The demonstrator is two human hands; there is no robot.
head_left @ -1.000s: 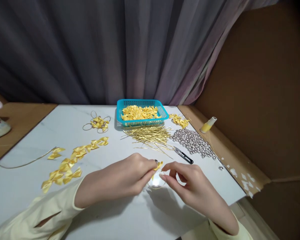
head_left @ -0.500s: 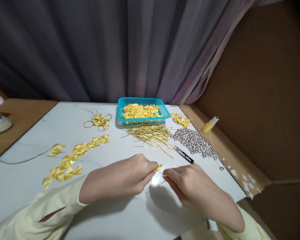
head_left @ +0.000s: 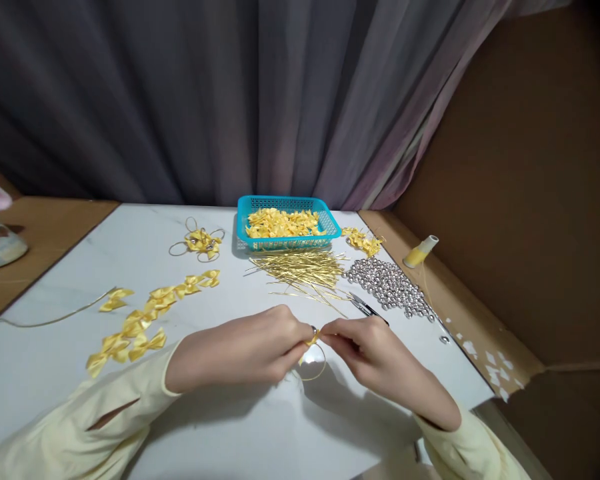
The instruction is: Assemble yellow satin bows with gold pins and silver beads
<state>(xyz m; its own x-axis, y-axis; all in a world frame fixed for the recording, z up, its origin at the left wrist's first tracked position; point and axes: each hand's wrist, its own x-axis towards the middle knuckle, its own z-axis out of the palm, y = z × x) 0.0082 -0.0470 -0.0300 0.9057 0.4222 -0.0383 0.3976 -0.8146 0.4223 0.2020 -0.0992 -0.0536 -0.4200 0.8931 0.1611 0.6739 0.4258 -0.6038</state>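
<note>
My left hand (head_left: 253,345) and my right hand (head_left: 373,353) meet over the white tabletop (head_left: 240,433), near its front edge. Both are closed in a pinch on one small yellow ribbon bow (head_left: 312,337) held between the fingertips. A thin gold wire loop (head_left: 313,365) hangs from the bow down to the table. A small silver bead shows at my left fingertips. Both forearms wear pale yellow sleeves.
A teal basket (head_left: 287,205) of yellow bows stands at the back, with gold wire pieces (head_left: 300,268) before it. Silver beads (head_left: 387,285), black snips (head_left: 364,306) and a yellow thread spool (head_left: 419,251) lie right. Finished bows (head_left: 145,313) and a looped bunch (head_left: 200,242) lie left. Brown cardboard walls the right.
My right hand has moved left and up until its fingertips meet the left hand at the bow. The wire loop now hangs below the bow. My left hand has barely moved.
</note>
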